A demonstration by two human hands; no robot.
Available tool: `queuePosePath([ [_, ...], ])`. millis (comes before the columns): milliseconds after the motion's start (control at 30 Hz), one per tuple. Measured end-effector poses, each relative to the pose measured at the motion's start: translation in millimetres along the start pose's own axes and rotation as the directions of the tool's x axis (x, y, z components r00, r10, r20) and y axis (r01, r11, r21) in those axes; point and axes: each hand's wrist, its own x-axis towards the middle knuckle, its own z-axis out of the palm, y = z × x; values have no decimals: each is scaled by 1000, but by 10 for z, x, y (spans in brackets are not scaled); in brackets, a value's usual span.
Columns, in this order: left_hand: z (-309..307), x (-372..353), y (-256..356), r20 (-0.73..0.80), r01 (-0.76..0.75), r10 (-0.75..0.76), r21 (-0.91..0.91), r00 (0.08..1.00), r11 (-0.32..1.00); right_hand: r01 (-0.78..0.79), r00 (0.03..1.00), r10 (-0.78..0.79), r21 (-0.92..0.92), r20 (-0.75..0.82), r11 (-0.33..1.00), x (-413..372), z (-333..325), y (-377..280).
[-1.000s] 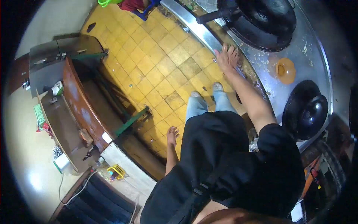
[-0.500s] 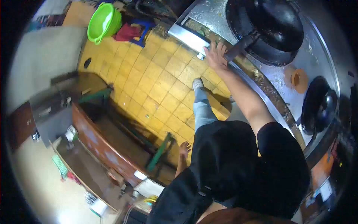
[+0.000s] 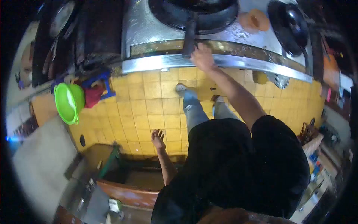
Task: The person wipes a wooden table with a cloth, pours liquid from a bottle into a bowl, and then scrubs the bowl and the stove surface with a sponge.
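My right hand (image 3: 203,58) reaches over the metal front edge of the stove (image 3: 156,62). It lies just right of the end of a dark wok handle (image 3: 190,35), close against it; its fingers are slightly blurred and not wrapped round the handle. That handle belongs to a large black wok (image 3: 220,20) on the stove top. My left hand (image 3: 158,139) hangs over the yellow floor with its fingers apart and nothing in them.
An orange-brown container (image 3: 257,20) and a smaller black wok (image 3: 289,30) are on the stove's right. A green basin (image 3: 69,102) and a blue stool (image 3: 102,86) are at left. Behind me stands a reddish-brown bench-like piece (image 3: 126,192) on yellow floor tiles (image 3: 149,106).
The view has turned, so the stove now runs across the top. My right hand stays at the stove edge beside the wok handle. My left hand has come further into view.
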Motion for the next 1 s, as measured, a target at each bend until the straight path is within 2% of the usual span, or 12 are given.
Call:
queuePosePath([
  [67, 177, 166, -188, -30, 121, -121, -4, 992, 993, 38, 934, -74, -107, -348, 993, -305, -12, 822],
  [133, 108, 332, -461, 164, 279, -280, 31, 946, 960, -135, 957, 123, -27, -262, 990, -615, -362, 1505],
  [267, 538, 311, -483, 445, -20, -87, 230, 891, 973, -353, 911, 304, -148, -279, 924, -799, -335, 2966],
  [333, 941, 245, -275, 294, 21, -183, 479, 938, 877, -308, 883, 379, 269, -276, 912, -1042, -740, 2935],
  [467, 1434, 114, -196, 430, -132, -79, 440, 900, 888, -25, 618, 282, 340, -734, 940, -1391, -930, 2997],
  [500, 1616, 12, -174, 515, -232, -45, 460, 856, 857, -384, 761, 579, 517, -292, 765, -1628, -1086, 2958],
  [600, 2394, -263, -285, 585, -283, -176, 606, 792, 744, -185, 684, 432, 432, -588, 883, -2084, -267, 3725],
  [633, 2622, -321, -442, 606, -343, -192, 652, 772, 676, -110, 500, 486, 503, -717, 857, -2528, -752, 3294],
  [700, 3067, -364, -852, 626, -402, -260, 712, 736, 576, -30, 577, 552, 660, -602, 751, -3295, -64, 3657],
  [833, 3633, 221, -1978, 597, -526, -498, 798, 628, 294, -380, 213, 975, 925, 70, 17, -5006, 913, 3148],
  [967, 4103, 1062, -3399, 648, -829, -522, 483, 555, -281, -277, -31, 974, 935, 223, -223, -5596, 2037, 2618],
  [1000, 3947, 1694, -3953, 709, -870, -521, 467, 475, -158, -238, -57, 953, 923, 299, -304, -5569, 2313, 2572],
])
